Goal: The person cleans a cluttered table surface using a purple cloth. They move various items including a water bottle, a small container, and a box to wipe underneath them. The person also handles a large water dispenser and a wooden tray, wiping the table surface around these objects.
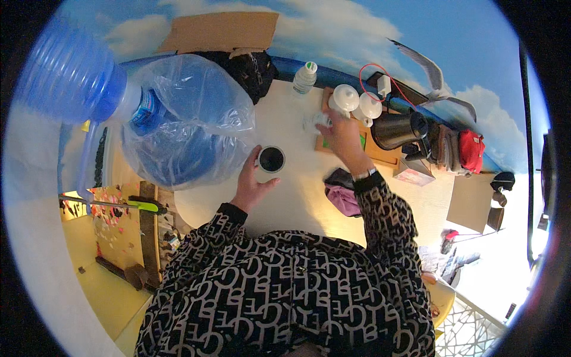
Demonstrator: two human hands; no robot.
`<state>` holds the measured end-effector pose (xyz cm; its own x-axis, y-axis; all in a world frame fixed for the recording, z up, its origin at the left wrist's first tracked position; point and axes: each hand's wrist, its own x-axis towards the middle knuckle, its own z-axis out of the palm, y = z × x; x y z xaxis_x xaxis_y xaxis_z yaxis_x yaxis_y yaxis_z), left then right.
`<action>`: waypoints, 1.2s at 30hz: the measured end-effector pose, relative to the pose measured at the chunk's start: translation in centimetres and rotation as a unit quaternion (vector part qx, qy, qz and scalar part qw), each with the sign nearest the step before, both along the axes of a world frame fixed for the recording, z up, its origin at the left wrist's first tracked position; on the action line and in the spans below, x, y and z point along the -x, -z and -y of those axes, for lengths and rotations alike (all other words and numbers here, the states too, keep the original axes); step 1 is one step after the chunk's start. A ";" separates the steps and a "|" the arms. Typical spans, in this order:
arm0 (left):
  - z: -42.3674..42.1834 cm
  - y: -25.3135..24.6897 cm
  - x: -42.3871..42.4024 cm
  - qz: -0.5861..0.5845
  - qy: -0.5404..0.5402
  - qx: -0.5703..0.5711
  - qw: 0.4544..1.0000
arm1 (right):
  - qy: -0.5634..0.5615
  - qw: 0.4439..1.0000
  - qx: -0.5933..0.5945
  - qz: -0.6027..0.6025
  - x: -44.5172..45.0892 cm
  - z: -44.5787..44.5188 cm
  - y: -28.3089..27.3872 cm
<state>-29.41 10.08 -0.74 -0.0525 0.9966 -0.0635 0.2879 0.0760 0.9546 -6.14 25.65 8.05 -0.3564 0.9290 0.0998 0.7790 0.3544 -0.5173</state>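
A cup (271,159) with a pale rim and a dark inside stands on the white table (285,205) before me. My left hand (255,185) is beside it, the index finger along the cup's left side and the thumb held apart below. Farther right, my right hand (344,137) is blurred, reaching over a wooden tray (388,156). At its fingertips is a clear container (315,122), blurred as the hand is; its kind is hard to make out. Two white lidded pots (345,97) stand just beyond that hand.
A clear plastic bottle (305,78) stands at the back. Left are a large blue water bottle (67,76) and a clear plastic bag (192,120). A dark metal kettle (397,130), a red cable (362,73) and a purple-black cloth (342,194) are on the right.
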 end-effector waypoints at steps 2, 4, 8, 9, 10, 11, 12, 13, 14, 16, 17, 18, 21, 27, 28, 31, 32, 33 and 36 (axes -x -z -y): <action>0.5 0.4 -0.2 0.004 -0.013 0.022 1.000 | -0.009 1.000 0.021 0.006 -0.2 3.8 -1.0; 1.4 1.1 -0.3 0.007 -0.035 0.045 0.998 | -0.039 0.998 0.042 -0.006 -1.0 6.8 -1.0; 4.7 3.2 -0.4 -0.044 0.007 0.139 0.989 | -0.058 0.991 0.121 0.022 -1.7 11.6 -0.4; 5.3 3.6 -0.3 -0.064 0.064 0.144 0.985 | -0.072 0.992 0.107 0.006 -1.9 12.6 0.0; 5.8 4.1 -0.5 -0.084 0.121 0.147 0.978 | -0.085 0.992 0.091 -0.011 -2.2 13.5 0.6; 6.3 4.6 -1.1 -0.098 0.133 0.089 0.982 | -0.098 0.992 0.076 -0.028 -2.5 14.3 0.9; 6.7 4.8 -1.8 -0.111 0.140 0.032 0.983 | -0.107 0.985 0.126 -0.054 -2.5 14.4 -0.7; 6.4 3.8 -2.8 -0.125 0.152 -0.028 0.980 | -0.097 0.988 0.101 -0.061 -3.3 14.5 -0.5; 6.0 2.8 -3.6 -0.107 0.159 -0.028 0.981 | -0.088 0.991 0.075 -0.069 -4.7 14.6 0.0; 4.3 0.4 -5.3 -0.086 0.149 -0.097 0.980 | -0.030 0.998 0.055 -0.030 -8.1 14.6 2.3; 3.5 -0.2 -6.0 -0.074 0.142 -0.131 0.978 | -0.011 0.998 0.050 0.032 -9.6 14.9 3.8; 2.8 -0.5 -6.7 -0.075 0.149 -0.136 0.977 | 0.006 0.994 0.046 0.096 -11.2 15.2 5.3; 1.8 -0.6 -8.2 -0.081 0.187 -0.132 0.970 | 0.039 0.978 0.018 0.204 -14.4 18.2 12.3; 1.1 0.6 -9.5 -0.118 0.228 -0.090 0.962 | 0.216 0.912 0.228 -0.264 -15.3 18.3 15.4; 1.3 0.5 -9.3 -0.122 0.220 -0.071 0.965 | 0.232 0.854 0.277 -0.373 -13.8 18.0 12.7; 1.5 0.2 -9.6 -0.130 0.212 -0.038 0.968 | 0.200 0.786 0.306 -0.499 -11.4 18.7 7.7; 1.9 0.4 -9.5 -0.138 0.203 -0.027 0.969 | 0.146 0.796 0.316 -0.495 -9.3 18.5 4.3; 1.9 1.1 -9.8 0.021 0.212 0.030 0.977 | 0.101 0.791 0.346 -0.494 -7.8 18.7 2.6; 2.1 8.4 -9.8 0.522 0.184 0.158 0.818 | -0.032 0.982 0.025 -0.184 -2.7 18.3 2.3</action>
<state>-19.61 7.96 -9.11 0.4941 0.8580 -0.1404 -0.6125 0.4582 0.6441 -3.47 7.39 5.75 -0.3634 0.9125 0.1877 0.5122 0.3640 -0.7779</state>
